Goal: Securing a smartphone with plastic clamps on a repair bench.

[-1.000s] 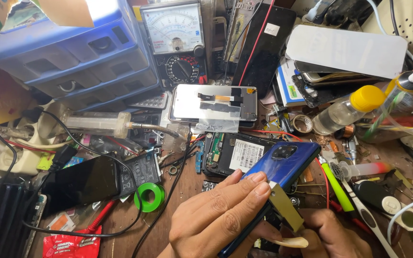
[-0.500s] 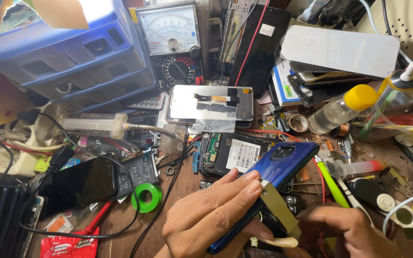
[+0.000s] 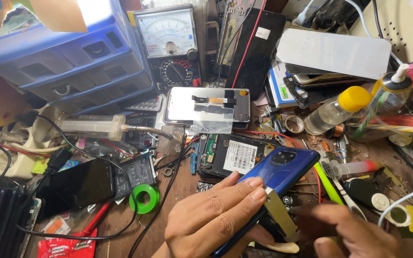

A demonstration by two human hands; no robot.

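My left hand point(image 3: 211, 220) grips a blue phone back cover point(image 3: 283, 169), fingers lying across its lower part, tilting it above an opened phone body point(image 3: 230, 155) with battery and board exposed. A thin metal pry blade point(image 3: 279, 214) with a pale handle sticks into the cover's right edge. My right hand point(image 3: 350, 234) is blurred at the bottom right, just beside the blade; whether it touches the blade I cannot tell.
A phone screen panel point(image 3: 209, 107) lies face down behind. An analog multimeter point(image 3: 168, 45), blue drawer box point(image 3: 68, 57), syringe point(image 3: 94, 126), black phone point(image 3: 75, 186), green tape roll point(image 3: 144, 198), yellow-capped bottle point(image 3: 338, 110) and tweezers point(image 3: 345, 188) crowd the wooden bench.
The camera view shifted slightly. My right hand has come away from the blade's handle and moved right, now blurred. My left hand keeps hold of the blue cover.
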